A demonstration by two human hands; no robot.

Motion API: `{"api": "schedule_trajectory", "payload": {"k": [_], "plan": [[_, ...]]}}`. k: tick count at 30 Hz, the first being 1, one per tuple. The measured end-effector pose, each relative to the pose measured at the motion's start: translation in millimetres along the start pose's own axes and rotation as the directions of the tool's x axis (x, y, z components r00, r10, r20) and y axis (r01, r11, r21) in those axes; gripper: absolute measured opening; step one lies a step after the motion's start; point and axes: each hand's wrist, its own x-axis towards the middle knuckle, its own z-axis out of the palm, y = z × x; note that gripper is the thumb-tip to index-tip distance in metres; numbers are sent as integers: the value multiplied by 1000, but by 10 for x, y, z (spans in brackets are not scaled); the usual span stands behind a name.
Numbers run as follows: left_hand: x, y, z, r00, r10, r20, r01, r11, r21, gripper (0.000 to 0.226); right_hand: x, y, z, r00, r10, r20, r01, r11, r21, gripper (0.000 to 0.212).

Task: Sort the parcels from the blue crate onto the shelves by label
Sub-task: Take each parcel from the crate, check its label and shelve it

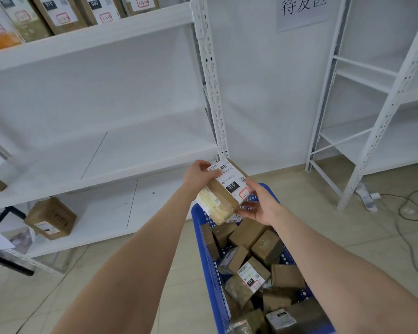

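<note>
I hold a brown cardboard parcel (223,192) above the far end of the blue crate (206,256). Its white label faces up and reads 010, with a red-outlined sticker beside it. My left hand (198,175) grips the parcel's far left end, thumb across the label. My right hand (257,203) cups its right side and underside. The crate below holds several more brown parcels (253,239), some with white labels. White shelves (111,162) stand to the left, level with the parcel.
A labelled brown box (50,218) sits on the lowest left shelf. Several labelled parcels (60,13) line the top shelf. Another white rack (381,121) stands at the right, with cables (410,208) on the tiled floor beside it.
</note>
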Motion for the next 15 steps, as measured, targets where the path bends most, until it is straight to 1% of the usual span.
{"api": "schedule_trajectory", "payload": {"k": [2, 4, 5, 7, 9, 11, 15], "plan": [[12, -14, 61, 991, 22, -133, -18, 999, 29, 35, -23, -21, 50, 1000, -13, -11, 13, 1000, 0, 33], [16, -33, 126, 981, 33, -191, -28, 999, 30, 34, -44, -13, 86, 999, -5, -33, 5, 1000, 10, 32], [9, -40, 150, 978, 32, -207, -27, 999, 24, 36, -52, -2, 95, 999, -3, -45, 4, 1000, 12, 32], [-24, -49, 185, 971, 10, -239, -7, 1000, 12, 49, -64, 24, 101, 998, -8, -63, 10, 1000, 26, 31], [-39, -67, 194, 968, -50, -245, 44, 999, -29, 65, -65, 35, 87, 996, -18, -83, 21, 999, 32, 28], [-55, -86, 198, 972, -94, -214, 81, 994, -69, 70, -62, 28, 72, 994, -34, -106, 38, 999, 37, 23], [-104, -91, 205, 978, -119, -173, 100, 988, -115, 59, -87, -9, 42, 990, -58, -128, 63, 997, 41, 21]]}}
